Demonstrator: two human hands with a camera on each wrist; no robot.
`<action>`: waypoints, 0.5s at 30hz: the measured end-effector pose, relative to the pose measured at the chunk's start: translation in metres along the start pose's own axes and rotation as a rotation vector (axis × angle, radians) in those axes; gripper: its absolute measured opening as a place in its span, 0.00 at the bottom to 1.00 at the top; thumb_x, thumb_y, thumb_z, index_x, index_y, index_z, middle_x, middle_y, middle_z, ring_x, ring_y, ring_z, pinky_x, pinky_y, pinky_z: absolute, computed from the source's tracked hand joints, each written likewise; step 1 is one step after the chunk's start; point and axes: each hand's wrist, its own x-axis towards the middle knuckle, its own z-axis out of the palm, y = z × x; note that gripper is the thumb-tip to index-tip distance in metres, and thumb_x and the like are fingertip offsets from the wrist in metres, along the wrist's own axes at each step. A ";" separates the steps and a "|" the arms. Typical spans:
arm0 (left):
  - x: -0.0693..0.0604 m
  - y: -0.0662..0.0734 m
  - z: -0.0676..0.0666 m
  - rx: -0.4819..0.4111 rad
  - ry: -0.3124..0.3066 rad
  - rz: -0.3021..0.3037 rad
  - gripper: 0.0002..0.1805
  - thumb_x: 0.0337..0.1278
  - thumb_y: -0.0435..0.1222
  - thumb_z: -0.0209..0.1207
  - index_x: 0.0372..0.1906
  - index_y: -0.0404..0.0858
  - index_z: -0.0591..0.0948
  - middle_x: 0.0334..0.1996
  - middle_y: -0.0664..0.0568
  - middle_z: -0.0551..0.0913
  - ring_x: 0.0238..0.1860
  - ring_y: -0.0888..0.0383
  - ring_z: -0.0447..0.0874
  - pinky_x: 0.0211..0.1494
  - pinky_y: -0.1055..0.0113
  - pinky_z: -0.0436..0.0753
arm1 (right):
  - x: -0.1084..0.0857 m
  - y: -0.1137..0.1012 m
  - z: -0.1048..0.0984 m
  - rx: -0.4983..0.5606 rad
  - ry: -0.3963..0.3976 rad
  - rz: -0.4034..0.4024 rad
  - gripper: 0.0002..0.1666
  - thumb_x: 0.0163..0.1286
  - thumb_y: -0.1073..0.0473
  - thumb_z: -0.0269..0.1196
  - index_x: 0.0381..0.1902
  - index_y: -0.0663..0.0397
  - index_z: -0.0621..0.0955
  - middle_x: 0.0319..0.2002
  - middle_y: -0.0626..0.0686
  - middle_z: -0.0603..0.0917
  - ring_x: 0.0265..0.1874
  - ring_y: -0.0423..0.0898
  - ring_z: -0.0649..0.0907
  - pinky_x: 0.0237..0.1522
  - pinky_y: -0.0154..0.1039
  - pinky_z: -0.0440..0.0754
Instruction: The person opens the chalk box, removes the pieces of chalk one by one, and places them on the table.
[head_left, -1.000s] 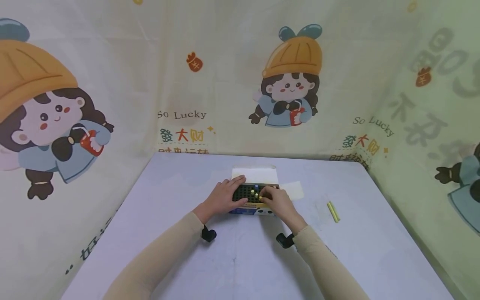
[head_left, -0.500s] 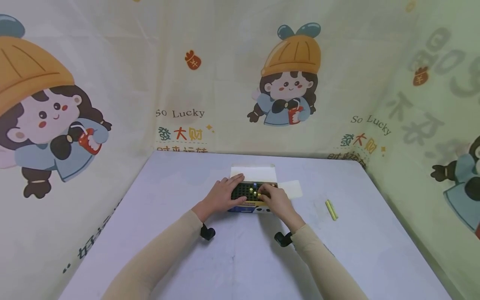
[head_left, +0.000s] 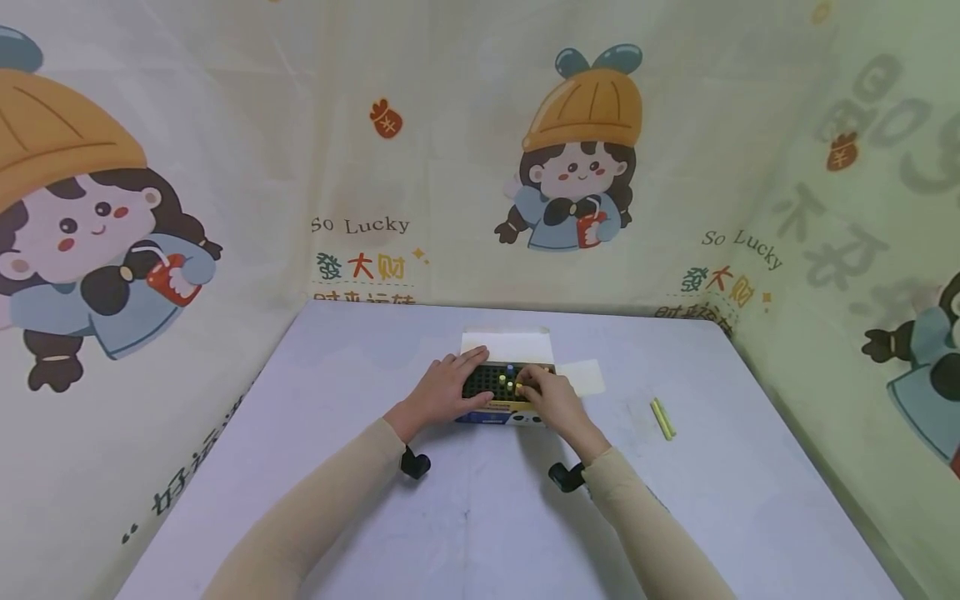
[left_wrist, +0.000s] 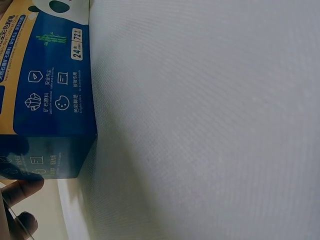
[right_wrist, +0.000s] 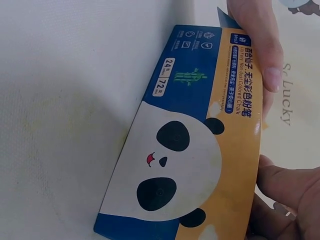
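A chalk box [head_left: 491, 416], blue and yellow with a panda on its front, stands with its lid open behind a dark insert full of holes. Several chalk sticks, among them a blue stick [head_left: 511, 368], stand in the insert. My left hand [head_left: 438, 393] holds the box's left end, thumb along the front top edge. With thumb and fingertips my right hand [head_left: 557, 406] pinches a yellow chalk stick [head_left: 519, 389] at the insert. In the right wrist view the front panel [right_wrist: 170, 155] hides the chalk and the fingertips' contact.
Two yellow-green chalk sticks [head_left: 663, 419] lie side by side on the white table [head_left: 465, 533], right of the box. A white side flap [head_left: 583, 377] sticks out from the box's right end. Cartoon-printed cloth [head_left: 450, 167] walls surround the table.
Both hands stay at the box, the right still pinching the yellow chalk, with barely any movement. The whole head view has shifted slightly.
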 end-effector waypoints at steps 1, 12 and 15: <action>0.000 0.000 0.000 0.002 -0.001 0.001 0.47 0.71 0.67 0.50 0.84 0.50 0.54 0.83 0.58 0.55 0.72 0.41 0.70 0.69 0.39 0.71 | 0.000 0.000 0.000 -0.002 -0.001 0.003 0.06 0.77 0.62 0.62 0.49 0.53 0.83 0.47 0.56 0.90 0.44 0.52 0.89 0.44 0.48 0.86; 0.001 -0.001 0.001 0.010 0.015 0.005 0.47 0.70 0.67 0.50 0.84 0.49 0.56 0.83 0.57 0.57 0.70 0.43 0.72 0.67 0.40 0.73 | -0.001 -0.002 -0.002 0.013 0.008 -0.004 0.05 0.78 0.61 0.61 0.48 0.53 0.81 0.47 0.59 0.90 0.45 0.54 0.89 0.41 0.47 0.86; 0.001 -0.001 0.001 0.003 0.021 0.009 0.46 0.70 0.67 0.51 0.84 0.49 0.56 0.83 0.57 0.58 0.70 0.43 0.72 0.67 0.40 0.73 | -0.001 -0.002 -0.002 0.017 0.011 -0.003 0.05 0.79 0.61 0.61 0.48 0.53 0.80 0.46 0.59 0.90 0.43 0.53 0.89 0.39 0.46 0.85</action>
